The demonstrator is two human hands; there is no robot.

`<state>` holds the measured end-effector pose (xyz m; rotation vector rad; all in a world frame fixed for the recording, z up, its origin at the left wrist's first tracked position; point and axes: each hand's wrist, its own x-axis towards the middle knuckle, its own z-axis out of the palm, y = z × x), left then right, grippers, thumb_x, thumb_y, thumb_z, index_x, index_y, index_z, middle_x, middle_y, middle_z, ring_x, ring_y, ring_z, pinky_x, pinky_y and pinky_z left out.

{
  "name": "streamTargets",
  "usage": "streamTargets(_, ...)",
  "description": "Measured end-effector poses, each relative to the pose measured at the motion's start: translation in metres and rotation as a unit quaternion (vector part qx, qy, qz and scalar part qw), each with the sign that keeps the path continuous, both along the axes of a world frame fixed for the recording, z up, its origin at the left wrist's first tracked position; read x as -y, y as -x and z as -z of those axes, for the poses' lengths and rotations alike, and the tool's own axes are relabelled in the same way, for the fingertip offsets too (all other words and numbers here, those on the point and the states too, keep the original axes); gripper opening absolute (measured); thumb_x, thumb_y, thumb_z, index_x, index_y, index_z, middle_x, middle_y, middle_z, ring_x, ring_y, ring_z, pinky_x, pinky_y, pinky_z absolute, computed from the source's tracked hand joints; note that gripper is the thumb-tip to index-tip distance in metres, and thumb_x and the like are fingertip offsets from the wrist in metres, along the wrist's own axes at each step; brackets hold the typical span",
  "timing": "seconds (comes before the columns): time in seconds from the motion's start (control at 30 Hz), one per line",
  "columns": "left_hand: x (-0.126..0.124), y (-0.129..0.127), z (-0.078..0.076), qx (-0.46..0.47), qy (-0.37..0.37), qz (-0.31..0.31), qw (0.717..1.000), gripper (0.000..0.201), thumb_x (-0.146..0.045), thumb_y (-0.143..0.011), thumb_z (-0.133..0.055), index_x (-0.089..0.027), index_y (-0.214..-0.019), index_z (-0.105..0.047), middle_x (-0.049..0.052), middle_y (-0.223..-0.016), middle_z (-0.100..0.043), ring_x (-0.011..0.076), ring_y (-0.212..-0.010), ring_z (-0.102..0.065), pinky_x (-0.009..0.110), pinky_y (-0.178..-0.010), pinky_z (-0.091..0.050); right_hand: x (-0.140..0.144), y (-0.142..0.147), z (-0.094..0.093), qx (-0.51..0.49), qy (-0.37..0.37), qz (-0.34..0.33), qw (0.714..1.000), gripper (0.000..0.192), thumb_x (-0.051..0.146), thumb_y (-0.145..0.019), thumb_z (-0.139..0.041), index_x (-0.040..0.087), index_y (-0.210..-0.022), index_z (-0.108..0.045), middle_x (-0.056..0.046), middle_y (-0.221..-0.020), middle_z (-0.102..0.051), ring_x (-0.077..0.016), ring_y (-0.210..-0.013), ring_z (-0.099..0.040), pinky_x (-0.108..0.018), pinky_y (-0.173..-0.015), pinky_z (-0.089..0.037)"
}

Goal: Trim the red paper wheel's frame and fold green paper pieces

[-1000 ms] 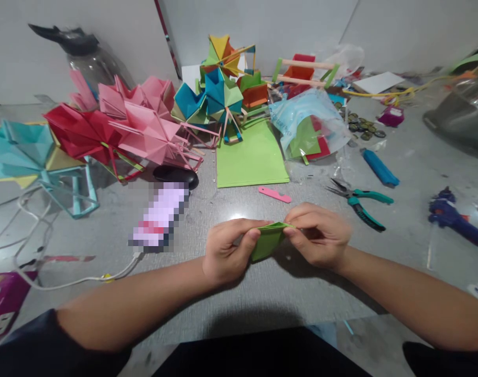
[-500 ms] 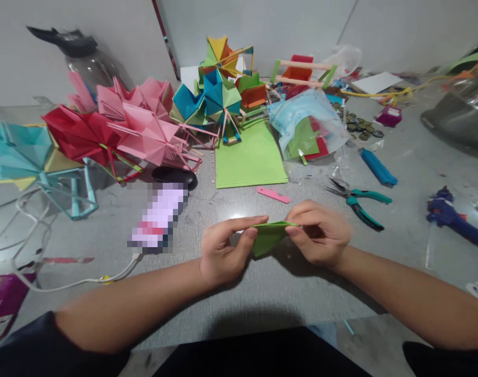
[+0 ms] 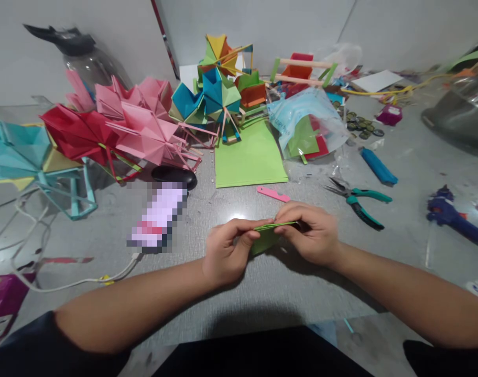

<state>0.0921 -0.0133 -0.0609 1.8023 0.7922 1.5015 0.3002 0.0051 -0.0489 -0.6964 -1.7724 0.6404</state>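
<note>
A folded piece of green paper [image 3: 264, 242] is held just above the grey table, its upper edge turned toward me. My left hand [image 3: 231, 250] pinches its left end between thumb and fingers. At the other end, my right hand [image 3: 312, 230] grips the top edge, thumb in front and fingertips on the fold. Beyond the hands lies a pink folding cutter [image 3: 273, 194], close to my right fingers. Behind it rests a stack of flat green paper sheets [image 3: 249, 162].
Folded-paper wheels in pink [image 3: 144, 133], red [image 3: 79, 133] and light blue [image 3: 21, 152] stand at the left. A phone [image 3: 158, 217] on a white cable lies left of my hands. Pliers [image 3: 360, 199] and a blue glue gun [image 3: 451, 212] lie at the right.
My right hand has slid leftward along the paper's top edge, closer to my left hand. My left hand has shifted very slightly. The paper is still in both hands.
</note>
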Motion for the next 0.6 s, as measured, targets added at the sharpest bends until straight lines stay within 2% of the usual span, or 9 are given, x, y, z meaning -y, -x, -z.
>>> streamTargets(0.27,0.0017,0.0007,-0.0039,-0.034,0.011,-0.022,0.999,0.017,-0.028,-0.110,-0.067,-0.021,-0.113,-0.082,0.005,-0.102,-0.090,0.0171,-0.083,-0.087,0.025,-0.072,-0.069,-0.0008,-0.0004,0.0013,-0.005,-0.005,0.001,1.000,0.015,0.027,-0.103,-0.076,0.022,-0.089,-0.074,-0.002,-0.074,-0.074,-0.0157,-0.064,-0.068,-0.028,-0.058,-0.055)
streamTargets(0.4,0.0008,-0.0001,-0.0057,-0.054,-0.008,-0.042,0.998,0.016,-0.030,-0.108,-0.070,-0.022,-0.113,-0.083,0.005,-0.099,-0.090,0.0179,-0.080,-0.087,0.026,-0.071,-0.070,-0.0009,-0.0005,0.0026,-0.003,-0.006,0.005,1.000,0.015,0.027,-0.102,-0.077,0.022,-0.088,-0.074,-0.002,-0.074,-0.074,-0.0159,-0.064,-0.067,-0.029,-0.058,-0.055)
streamTargets(0.6,-0.0018,0.0004,-0.0065,-0.064,-0.044,-0.066,0.995,0.014,-0.023,-0.107,-0.069,-0.023,-0.109,-0.083,0.003,-0.096,-0.090,0.0166,-0.077,-0.086,0.025,-0.069,-0.069,-0.0013,-0.0010,0.0013,-0.007,-0.002,-0.006,1.000,0.012,0.030,-0.102,-0.077,0.022,-0.093,-0.076,-0.003,-0.079,-0.076,-0.0174,-0.070,-0.070,-0.031,-0.063,-0.058)
